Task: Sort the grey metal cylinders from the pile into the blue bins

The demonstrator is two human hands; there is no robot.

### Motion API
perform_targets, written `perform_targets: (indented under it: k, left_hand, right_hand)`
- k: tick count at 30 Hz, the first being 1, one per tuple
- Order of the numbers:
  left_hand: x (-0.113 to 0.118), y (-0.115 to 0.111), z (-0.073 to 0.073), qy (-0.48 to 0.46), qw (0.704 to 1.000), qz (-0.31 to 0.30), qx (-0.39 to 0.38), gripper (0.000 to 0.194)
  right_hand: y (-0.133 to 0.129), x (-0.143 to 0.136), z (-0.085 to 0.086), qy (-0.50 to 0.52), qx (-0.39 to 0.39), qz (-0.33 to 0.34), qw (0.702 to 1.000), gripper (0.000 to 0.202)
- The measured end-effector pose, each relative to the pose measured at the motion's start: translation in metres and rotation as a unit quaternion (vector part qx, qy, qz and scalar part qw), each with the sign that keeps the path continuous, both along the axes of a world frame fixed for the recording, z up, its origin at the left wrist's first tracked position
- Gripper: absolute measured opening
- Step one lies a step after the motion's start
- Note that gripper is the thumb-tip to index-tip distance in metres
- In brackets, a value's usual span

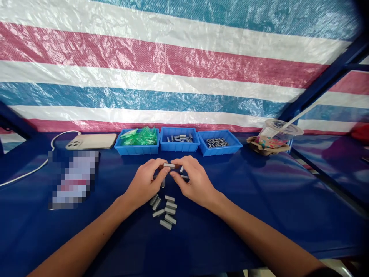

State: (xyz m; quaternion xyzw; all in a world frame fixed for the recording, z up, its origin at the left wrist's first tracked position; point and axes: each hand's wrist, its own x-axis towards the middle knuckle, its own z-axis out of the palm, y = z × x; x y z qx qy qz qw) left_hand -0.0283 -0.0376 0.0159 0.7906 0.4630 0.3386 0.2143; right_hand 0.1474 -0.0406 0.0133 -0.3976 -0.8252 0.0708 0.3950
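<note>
A small silver metal piece [169,166] is held level between my two hands, above the blue tabletop. My left hand [146,181] pinches its left end between thumb and fingers. At its right end are the fingertips of my right hand [196,181], curled round toward the thumb. Near and partly behind my hands lie a few more metal pieces [182,169]. Closer to me, several grey metal blocks [170,205] are scattered on the table between my forearms.
Three blue bins stand in a row: one with green packets [141,137], one with metal pieces [180,146], one with small metal parts [220,148]. A phone [95,141] with a cable and a pixelated object [75,179] lie left. A plastic cup [272,132] stands right.
</note>
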Motion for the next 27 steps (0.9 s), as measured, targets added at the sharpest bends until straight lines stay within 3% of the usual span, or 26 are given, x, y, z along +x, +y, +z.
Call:
perform_targets:
  k: [3, 7, 10, 13, 17, 22, 27]
  left_hand:
    - [-0.003, 0.002, 0.006, 0.024, 1.000, -0.007, -0.008, 0.029]
    - [-0.017, 0.011, 0.014, 0.149, 0.987, -0.054, 0.017, 0.025]
    - [-0.027, 0.016, 0.017, 0.216, 0.974, -0.062, 0.030, 0.023]
    - [-0.030, 0.014, 0.018, 0.259, 0.963, -0.075, 0.011, 0.022]
    - [-0.042, 0.015, 0.019, 0.285, 0.955, -0.078, -0.028, 0.026]
    - [-0.073, 0.029, 0.012, 0.244, 0.966, -0.050, -0.065, 0.030]
    - [-0.062, 0.033, 0.000, 0.221, 0.971, -0.051, -0.077, 0.024]
  right_hand:
    - [0.000, 0.001, 0.004, -0.006, 0.072, -0.022, 0.997, 0.011]
    - [0.018, 0.005, 0.014, 0.010, 0.141, -0.112, 0.984, 0.009]
    - [0.048, 0.000, 0.022, -0.001, 0.145, -0.185, 0.972, 0.015]
    - [0.071, -0.011, 0.025, -0.038, 0.099, -0.214, 0.971, 0.020]
    - [0.064, -0.018, 0.015, -0.058, 0.071, -0.168, 0.982, 0.010]
    - [0.030, 0.003, -0.007, -0.057, 0.049, -0.089, 0.993, 0.009]
    - [0.024, 0.028, -0.019, -0.021, 0.003, -0.053, 0.998, 0.016]
